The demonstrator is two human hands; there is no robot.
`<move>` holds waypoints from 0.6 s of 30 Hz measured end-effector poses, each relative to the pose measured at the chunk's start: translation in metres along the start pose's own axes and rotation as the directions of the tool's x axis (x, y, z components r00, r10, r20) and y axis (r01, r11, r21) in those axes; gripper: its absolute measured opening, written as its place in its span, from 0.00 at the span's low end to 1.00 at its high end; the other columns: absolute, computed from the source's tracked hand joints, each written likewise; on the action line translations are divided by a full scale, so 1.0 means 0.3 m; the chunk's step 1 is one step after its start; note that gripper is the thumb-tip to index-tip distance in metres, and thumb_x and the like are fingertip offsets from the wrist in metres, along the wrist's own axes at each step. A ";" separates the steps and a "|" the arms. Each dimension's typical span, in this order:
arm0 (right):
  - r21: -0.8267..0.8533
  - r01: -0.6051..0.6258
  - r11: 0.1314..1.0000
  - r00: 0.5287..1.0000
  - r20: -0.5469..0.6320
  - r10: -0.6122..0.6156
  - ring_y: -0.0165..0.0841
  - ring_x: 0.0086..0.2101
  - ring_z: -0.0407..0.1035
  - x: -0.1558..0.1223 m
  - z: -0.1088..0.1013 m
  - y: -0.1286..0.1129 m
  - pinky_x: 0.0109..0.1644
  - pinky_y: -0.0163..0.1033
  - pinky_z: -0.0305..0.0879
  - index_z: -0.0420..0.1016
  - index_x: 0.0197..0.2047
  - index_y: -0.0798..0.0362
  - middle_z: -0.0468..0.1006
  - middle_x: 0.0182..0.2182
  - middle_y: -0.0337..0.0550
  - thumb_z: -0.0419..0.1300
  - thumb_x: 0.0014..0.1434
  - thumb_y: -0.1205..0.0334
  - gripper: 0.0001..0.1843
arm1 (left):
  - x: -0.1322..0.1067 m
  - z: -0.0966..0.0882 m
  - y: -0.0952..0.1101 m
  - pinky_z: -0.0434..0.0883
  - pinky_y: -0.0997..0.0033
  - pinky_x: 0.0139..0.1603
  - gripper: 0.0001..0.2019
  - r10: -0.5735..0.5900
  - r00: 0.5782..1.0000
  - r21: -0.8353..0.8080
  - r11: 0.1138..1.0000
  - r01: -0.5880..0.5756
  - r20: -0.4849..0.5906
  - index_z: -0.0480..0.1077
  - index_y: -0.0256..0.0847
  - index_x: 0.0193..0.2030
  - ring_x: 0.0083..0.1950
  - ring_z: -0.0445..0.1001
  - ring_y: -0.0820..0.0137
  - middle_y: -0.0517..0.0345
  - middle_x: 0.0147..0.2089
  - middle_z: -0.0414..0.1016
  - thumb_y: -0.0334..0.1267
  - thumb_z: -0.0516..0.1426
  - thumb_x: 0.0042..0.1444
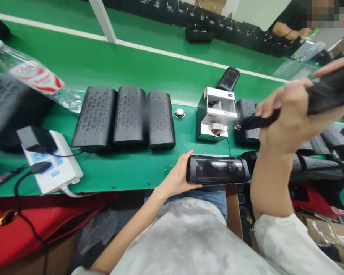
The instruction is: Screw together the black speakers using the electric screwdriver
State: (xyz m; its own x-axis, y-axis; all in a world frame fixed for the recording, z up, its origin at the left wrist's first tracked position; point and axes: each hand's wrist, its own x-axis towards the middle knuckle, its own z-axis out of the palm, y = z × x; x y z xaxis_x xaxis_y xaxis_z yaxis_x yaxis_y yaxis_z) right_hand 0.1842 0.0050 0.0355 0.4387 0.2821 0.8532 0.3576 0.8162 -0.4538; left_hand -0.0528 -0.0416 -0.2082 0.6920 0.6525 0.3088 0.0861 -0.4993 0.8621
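Note:
My left hand grips the left end of a black cylindrical speaker lying sideways at the near edge of the green bench. My right hand is raised at the right, fingers wrapped round a long black tool whose tip points at a small metal fixture. A thin wire runs from the fixture down toward the speaker.
Three black speaker shells lie side by side on the bench. A white power strip with plugs sits at the left, a plastic bottle above it. More black parts are stacked at the right. Another person's arm shows at the far top right.

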 end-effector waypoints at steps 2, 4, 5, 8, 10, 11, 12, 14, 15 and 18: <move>0.037 0.021 0.999 0.999 0.029 -0.022 0.27 0.16 0.59 0.002 -0.004 0.060 0.18 0.40 0.53 0.70 0.49 0.52 0.65 0.23 0.25 0.62 0.59 0.73 0.15 | 0.000 -0.005 0.004 0.70 0.31 0.85 0.69 -0.021 1.000 -0.009 1.000 0.021 0.012 0.37 0.53 0.89 0.82 0.65 0.42 0.34 0.80 0.59 0.51 0.81 0.58; 0.047 0.000 0.999 0.999 0.053 -0.003 0.27 0.17 0.61 -0.006 0.004 0.090 0.18 0.40 0.54 0.71 0.49 0.51 0.67 0.24 0.26 0.64 0.61 0.74 0.15 | -0.001 -0.008 0.009 0.70 0.31 0.86 0.68 -0.038 0.999 -0.024 0.999 0.038 0.012 0.37 0.55 0.89 0.83 0.65 0.42 0.36 0.81 0.59 0.51 0.81 0.58; 0.045 -0.005 0.999 0.998 0.065 0.002 0.27 0.17 0.62 -0.012 0.011 0.095 0.18 0.40 0.54 0.71 0.49 0.51 0.68 0.25 0.26 0.64 0.62 0.74 0.15 | -0.002 -0.008 0.012 0.69 0.31 0.86 0.69 -0.043 0.999 -0.031 0.999 0.043 0.009 0.37 0.56 0.89 0.83 0.65 0.43 0.37 0.81 0.59 0.52 0.81 0.58; -0.006 -0.037 0.999 0.995 0.089 0.038 0.28 0.17 0.62 -0.027 0.028 0.097 0.18 0.42 0.55 0.72 0.51 0.51 0.69 0.25 0.27 0.65 0.62 0.74 0.16 | -0.003 -0.006 0.016 0.70 0.31 0.86 0.69 -0.050 0.999 -0.042 0.998 0.050 -0.001 0.36 0.58 0.89 0.82 0.65 0.43 0.38 0.81 0.59 0.51 0.81 0.58; -0.025 -0.038 0.999 0.995 0.087 0.040 0.28 0.16 0.60 -0.034 0.031 0.101 0.18 0.42 0.55 0.71 0.50 0.51 0.67 0.24 0.26 0.64 0.62 0.74 0.15 | -0.003 -0.005 0.018 0.70 0.31 0.85 0.69 -0.056 0.998 -0.044 0.997 0.057 0.002 0.36 0.58 0.89 0.82 0.65 0.43 0.39 0.81 0.59 0.51 0.81 0.58; -0.026 -0.033 0.999 0.996 0.085 0.035 0.28 0.16 0.59 -0.035 0.029 0.106 0.18 0.42 0.55 0.71 0.50 0.51 0.67 0.24 0.26 0.63 0.62 0.75 0.15 | -0.002 -0.005 0.018 0.70 0.31 0.85 0.69 -0.058 0.998 -0.044 0.997 0.059 0.004 0.36 0.58 0.89 0.82 0.65 0.43 0.38 0.81 0.59 0.51 0.81 0.58; -0.022 -0.032 0.999 0.996 0.087 0.034 0.28 0.16 0.58 -0.037 0.024 0.112 0.18 0.41 0.53 0.70 0.50 0.51 0.65 0.23 0.25 0.62 0.62 0.75 0.15 | -0.001 -0.005 0.019 0.70 0.31 0.85 0.69 -0.060 0.998 -0.045 0.997 0.060 0.007 0.36 0.58 0.89 0.82 0.66 0.43 0.38 0.81 0.59 0.51 0.81 0.58; -0.025 -0.066 0.998 0.993 0.094 0.068 0.28 0.16 0.58 -0.040 0.010 0.124 0.17 0.40 0.52 0.71 0.50 0.50 0.64 0.23 0.25 0.62 0.63 0.75 0.15 | 0.001 -0.005 0.019 0.70 0.31 0.85 0.69 -0.061 0.998 -0.046 0.997 0.061 0.009 0.36 0.58 0.89 0.82 0.66 0.43 0.38 0.81 0.59 0.51 0.81 0.58; -0.025 -0.094 0.995 0.990 0.102 0.096 0.28 0.15 0.59 -0.042 0.002 0.127 0.17 0.40 0.51 0.71 0.50 0.50 0.64 0.22 0.25 0.64 0.63 0.75 0.15 | 0.002 -0.006 0.019 0.71 0.31 0.85 0.69 -0.059 0.998 -0.048 0.997 0.059 0.008 0.36 0.58 0.89 0.81 0.66 0.43 0.38 0.81 0.60 0.51 0.81 0.58; 0.020 -0.133 0.991 0.986 0.101 0.130 0.28 0.15 0.58 -0.046 -0.016 0.106 0.15 0.38 0.50 0.72 0.50 0.50 0.65 0.22 0.25 0.65 0.60 0.74 0.16 | 0.004 -0.007 0.019 0.71 0.31 0.84 0.69 -0.037 0.999 -0.053 0.998 0.038 0.007 0.36 0.58 0.90 0.81 0.66 0.43 0.38 0.80 0.60 0.52 0.81 0.58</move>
State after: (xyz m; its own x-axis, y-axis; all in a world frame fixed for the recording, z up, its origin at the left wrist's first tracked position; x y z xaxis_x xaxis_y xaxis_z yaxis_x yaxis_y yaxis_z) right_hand 0.1933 0.0246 0.0079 0.3958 0.4354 0.8086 0.2794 0.7817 -0.5576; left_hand -0.0529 -0.0426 -0.2020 0.6930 0.6669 0.2738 0.0740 -0.4436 0.8931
